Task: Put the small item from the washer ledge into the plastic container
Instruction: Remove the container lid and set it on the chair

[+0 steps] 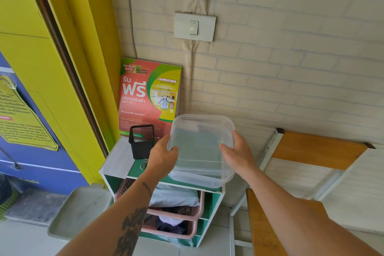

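Plastic container (200, 147) is between my two hands, held above the top of a small green shelf (216, 199). It is clear, square with round corners, and tilted so the open side faces me; nothing inside that I can see. My left hand (162, 156) holds its left rim, my right hand (239, 154) the right rim. Just beside my left hand stands a black mesh basket (141, 141).

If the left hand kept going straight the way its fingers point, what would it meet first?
The left hand already touches the clear plastic container; its fingers point up and right into the container's side. Beyond that comes the brick-pattern wall, though depth is unclear.
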{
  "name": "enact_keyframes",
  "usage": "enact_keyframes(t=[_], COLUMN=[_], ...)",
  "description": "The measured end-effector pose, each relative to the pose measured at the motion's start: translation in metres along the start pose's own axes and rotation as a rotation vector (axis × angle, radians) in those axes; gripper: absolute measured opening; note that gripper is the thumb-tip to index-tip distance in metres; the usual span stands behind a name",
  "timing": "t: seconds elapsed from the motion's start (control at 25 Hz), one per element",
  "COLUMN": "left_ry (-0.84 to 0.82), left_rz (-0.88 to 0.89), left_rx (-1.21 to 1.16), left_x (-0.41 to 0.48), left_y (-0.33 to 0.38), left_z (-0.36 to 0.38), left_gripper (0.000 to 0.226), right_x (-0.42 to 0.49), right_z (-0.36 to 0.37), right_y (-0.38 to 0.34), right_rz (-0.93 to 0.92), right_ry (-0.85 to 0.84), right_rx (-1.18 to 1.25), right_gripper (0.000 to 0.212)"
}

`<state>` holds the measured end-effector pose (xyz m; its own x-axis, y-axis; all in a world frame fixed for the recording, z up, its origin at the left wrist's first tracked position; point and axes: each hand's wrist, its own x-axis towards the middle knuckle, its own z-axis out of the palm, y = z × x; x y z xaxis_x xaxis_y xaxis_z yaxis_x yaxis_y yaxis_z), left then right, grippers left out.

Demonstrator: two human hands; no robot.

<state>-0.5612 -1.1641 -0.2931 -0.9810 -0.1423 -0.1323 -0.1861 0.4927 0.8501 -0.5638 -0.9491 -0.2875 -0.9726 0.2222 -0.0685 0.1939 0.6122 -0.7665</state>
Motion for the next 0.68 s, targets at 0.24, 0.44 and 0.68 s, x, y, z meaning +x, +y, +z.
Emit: enact_keyframes(t=[0.24, 0.44, 0.68], left_ry=[0.121, 0.209, 0.173], left_rz=[0.053, 0.162, 0.296], left_rx=[-0.095, -0.063, 0.069], left_x=[-0.008, -0.02, -0.054], left_y=[0.009, 0.034, 0.078], left_z=[0.0, 0.025, 0.104], left_gripper=[0.051, 0.05, 0.054], right_x=[-0.007, -0.018, -0.036], right_z=[-0.012, -0.049, -0.125], right_y=[-0.003, 0.021, 0.084], right_rz=[-0.038, -0.017, -0.023], right_ry=[0.02, 0.093, 0.164], right_rx=[0.041, 0.11, 0.089], right_gripper=[0.053, 0.065, 0.061])
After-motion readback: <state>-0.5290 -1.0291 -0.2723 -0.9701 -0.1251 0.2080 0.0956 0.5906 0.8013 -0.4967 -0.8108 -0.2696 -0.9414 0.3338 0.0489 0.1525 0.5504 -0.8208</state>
